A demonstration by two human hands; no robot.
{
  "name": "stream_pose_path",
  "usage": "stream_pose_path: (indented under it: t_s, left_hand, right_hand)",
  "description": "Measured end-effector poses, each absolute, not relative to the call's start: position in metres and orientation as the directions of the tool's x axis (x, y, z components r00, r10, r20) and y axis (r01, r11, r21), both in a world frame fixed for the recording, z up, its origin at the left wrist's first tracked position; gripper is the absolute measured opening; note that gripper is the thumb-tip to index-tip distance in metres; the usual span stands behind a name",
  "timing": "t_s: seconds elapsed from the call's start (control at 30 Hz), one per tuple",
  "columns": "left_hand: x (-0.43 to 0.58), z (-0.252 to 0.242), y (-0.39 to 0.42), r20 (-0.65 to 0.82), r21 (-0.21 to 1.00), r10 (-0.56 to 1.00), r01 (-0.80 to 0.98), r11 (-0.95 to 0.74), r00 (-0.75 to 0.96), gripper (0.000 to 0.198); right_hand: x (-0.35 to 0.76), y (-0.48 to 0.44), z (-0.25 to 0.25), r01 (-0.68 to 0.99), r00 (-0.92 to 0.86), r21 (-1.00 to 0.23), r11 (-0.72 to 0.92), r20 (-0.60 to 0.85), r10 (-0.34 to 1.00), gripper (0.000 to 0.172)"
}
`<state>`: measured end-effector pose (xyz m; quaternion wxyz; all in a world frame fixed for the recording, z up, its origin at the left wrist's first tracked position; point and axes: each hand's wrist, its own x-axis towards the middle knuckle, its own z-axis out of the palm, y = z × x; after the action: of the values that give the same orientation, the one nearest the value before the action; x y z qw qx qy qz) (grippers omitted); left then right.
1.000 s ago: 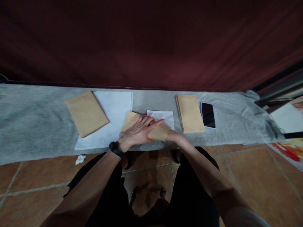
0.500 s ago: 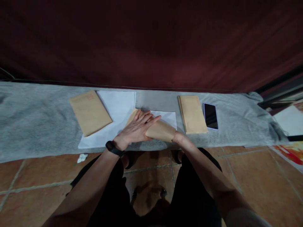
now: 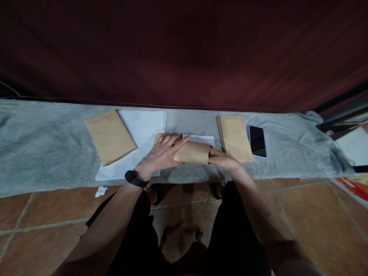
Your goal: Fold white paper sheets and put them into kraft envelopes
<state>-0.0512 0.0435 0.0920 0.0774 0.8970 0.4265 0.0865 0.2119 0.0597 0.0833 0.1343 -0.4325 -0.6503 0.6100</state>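
Observation:
A brown paper envelope (image 3: 193,153) lies across the middle of the grey cloth, its mouth bulging open toward the right. My left hand (image 3: 162,152), with a black band at the wrist, lies over the envelope's left part and holds it from above, fingers over the far side and thumb along its top. Into the mouth goes my right hand (image 3: 219,157); its fingers are inside the envelope and hidden. Behind the envelope shows a white sheet of paper (image 3: 201,139).
At left, brown envelopes (image 3: 110,137) rest on larger white sheets (image 3: 146,124). Another stack of envelopes (image 3: 235,138) lies at right beside a phone (image 3: 258,141). The grey cloth (image 3: 293,149) ends near my knees, above a tiled floor (image 3: 322,207) with a crumpled white scrap (image 3: 101,191).
My right hand has drawn back to the right, so more of it shows outside the envelope's mouth. The envelope has turned more level, and my left fingers have closed together somewhat.

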Motion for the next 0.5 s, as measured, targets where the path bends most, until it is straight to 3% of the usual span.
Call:
stream_pose_path:
  t_s: [0.23, 0.37, 0.43, 0.5]
  left_hand:
    - [-0.037, 0.087, 0.043, 0.096, 0.242, 0.741, 0.707, -0.665, 0.665, 0.101]
    - [-0.047, 0.092, 0.048, 0.139, 0.219, 0.808, 0.778, -0.588, 0.572, 0.101]
    - [-0.058, 0.095, 0.052, 0.161, 0.216, 0.853, 0.826, -0.52, 0.496, 0.103]
    - [-0.069, 0.095, 0.056, 0.162, 0.217, 0.889, 0.863, -0.456, 0.429, 0.106]
  right_hand:
    - [0.223, 0.058, 0.074, 0.325, -0.592, -0.927, -0.185, -0.352, 0.725, 0.034]
    - [0.234, 0.067, 0.074, 0.219, -0.411, -0.959, -0.182, -0.26, 0.874, 0.034]
    - [0.239, 0.07, 0.073, 0.32, -0.203, -0.936, -0.143, -0.215, 0.955, 0.033]
    - [0.24, 0.07, 0.07, 0.569, -0.022, -0.815, -0.11, -0.15, 0.988, 0.033]
